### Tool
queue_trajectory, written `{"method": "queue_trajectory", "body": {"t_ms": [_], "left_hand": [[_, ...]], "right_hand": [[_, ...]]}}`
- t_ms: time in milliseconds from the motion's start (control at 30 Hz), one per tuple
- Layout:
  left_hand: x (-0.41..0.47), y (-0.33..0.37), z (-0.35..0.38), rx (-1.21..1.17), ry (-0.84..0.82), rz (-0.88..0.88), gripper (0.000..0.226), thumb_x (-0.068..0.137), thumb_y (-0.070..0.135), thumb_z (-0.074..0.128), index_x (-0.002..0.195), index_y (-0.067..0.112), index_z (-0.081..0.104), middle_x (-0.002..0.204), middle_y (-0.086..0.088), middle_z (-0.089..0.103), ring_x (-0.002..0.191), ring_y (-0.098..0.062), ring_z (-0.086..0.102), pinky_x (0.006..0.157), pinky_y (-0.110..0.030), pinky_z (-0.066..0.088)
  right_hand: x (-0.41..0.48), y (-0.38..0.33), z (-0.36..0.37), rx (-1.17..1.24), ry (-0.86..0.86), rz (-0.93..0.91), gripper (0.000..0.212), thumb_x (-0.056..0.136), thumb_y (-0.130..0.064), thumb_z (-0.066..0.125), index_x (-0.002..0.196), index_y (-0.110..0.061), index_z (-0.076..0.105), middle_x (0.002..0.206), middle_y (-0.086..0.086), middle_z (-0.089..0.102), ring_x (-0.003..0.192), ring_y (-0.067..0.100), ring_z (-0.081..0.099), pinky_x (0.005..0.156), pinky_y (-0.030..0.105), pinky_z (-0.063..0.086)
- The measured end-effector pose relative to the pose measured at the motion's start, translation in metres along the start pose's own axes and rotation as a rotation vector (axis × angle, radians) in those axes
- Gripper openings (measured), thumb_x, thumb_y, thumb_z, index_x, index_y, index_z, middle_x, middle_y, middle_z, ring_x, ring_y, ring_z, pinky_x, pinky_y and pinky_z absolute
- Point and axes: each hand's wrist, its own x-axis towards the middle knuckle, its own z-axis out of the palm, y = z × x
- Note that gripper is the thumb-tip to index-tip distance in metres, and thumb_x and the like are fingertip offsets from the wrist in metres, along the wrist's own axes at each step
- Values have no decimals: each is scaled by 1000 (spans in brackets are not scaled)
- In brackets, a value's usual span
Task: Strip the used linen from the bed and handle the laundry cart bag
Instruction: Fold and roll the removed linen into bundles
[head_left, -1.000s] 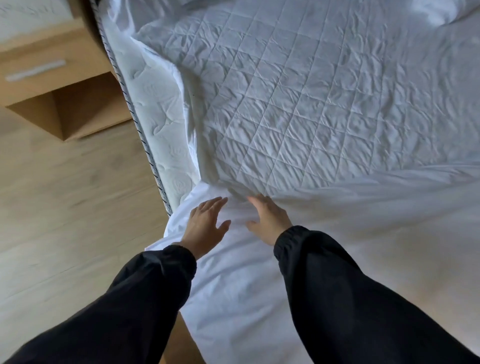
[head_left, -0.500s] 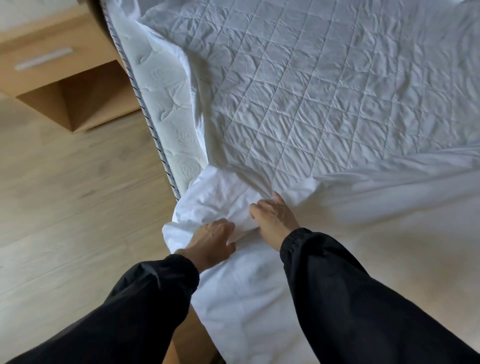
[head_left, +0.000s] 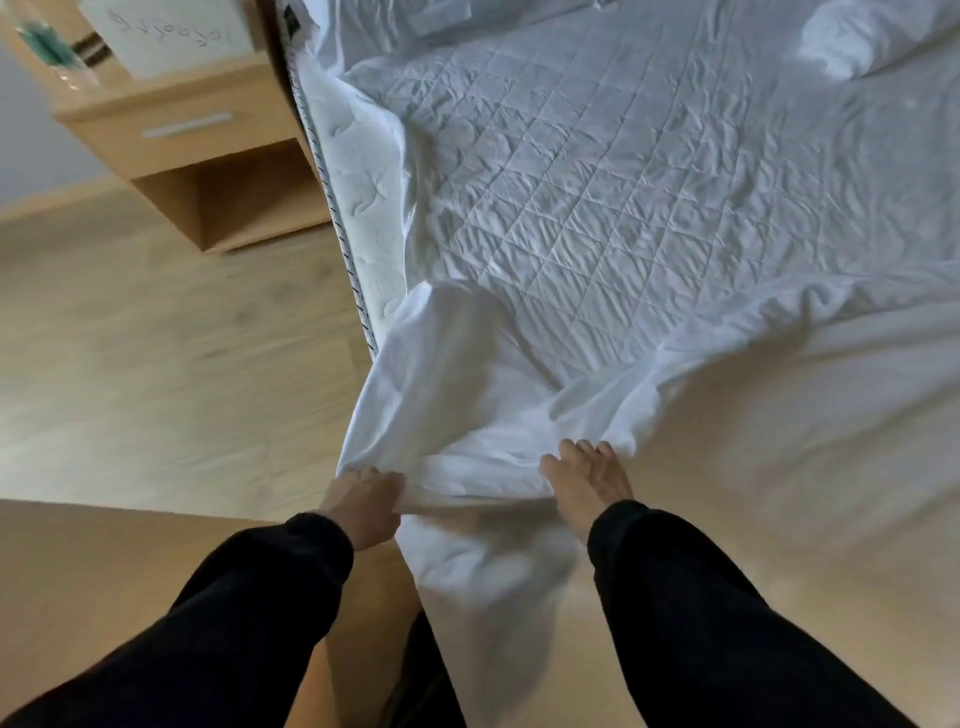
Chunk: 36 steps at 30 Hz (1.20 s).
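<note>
Your left hand (head_left: 363, 506) and right hand (head_left: 587, 478) each grasp the bunched near edge of the white sheet (head_left: 467, 395), which lies peeled off the near left corner of the mattress (head_left: 358, 182). Quilted mattress protector (head_left: 597, 182) lies exposed beyond; wooden nightstand (head_left: 208, 171) stands far left.

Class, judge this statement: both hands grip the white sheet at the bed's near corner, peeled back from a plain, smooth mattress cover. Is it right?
One detail is wrong. In the head view the left hand and right hand do grip the white sheet at the near corner, but the mattress cover is quilted in diamonds, not plain and smooth.
</note>
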Motion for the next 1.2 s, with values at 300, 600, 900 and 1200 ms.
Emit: {"method": "queue_trajectory", "body": {"t_ms": [300,600,900,1200], "left_hand": [[-71,78,45,-244,-107,158,17,85,39,53,78,24,49,93,-6,64,92,-26,59,67,-28,35],[-17,70,46,-441,409,-84,47,84,35,55,126,15,54,132,-10,46,125,-33,42,106,-42,29],[66,43,14,-699,392,-432,98,78,49,70,151,22,9,146,-26,21,132,-41,29,104,-46,32],[80,22,21,-1000,569,-467,34,86,38,61,70,9,55,69,-14,56,79,-39,60,62,-31,37]], "right_hand": [[-70,8,60,-141,-66,150,32,94,-14,42,126,-15,49,126,12,44,118,32,42,100,39,32],[-57,-46,90,-15,38,-162,32,85,-12,49,116,-12,58,113,13,60,107,32,55,93,38,33],[-59,-34,78,358,-47,-125,36,86,-46,49,110,-21,57,114,3,57,104,26,56,84,32,41],[32,-45,45,646,215,12,41,97,-30,43,135,-14,40,129,7,46,116,25,47,92,33,41]]}}
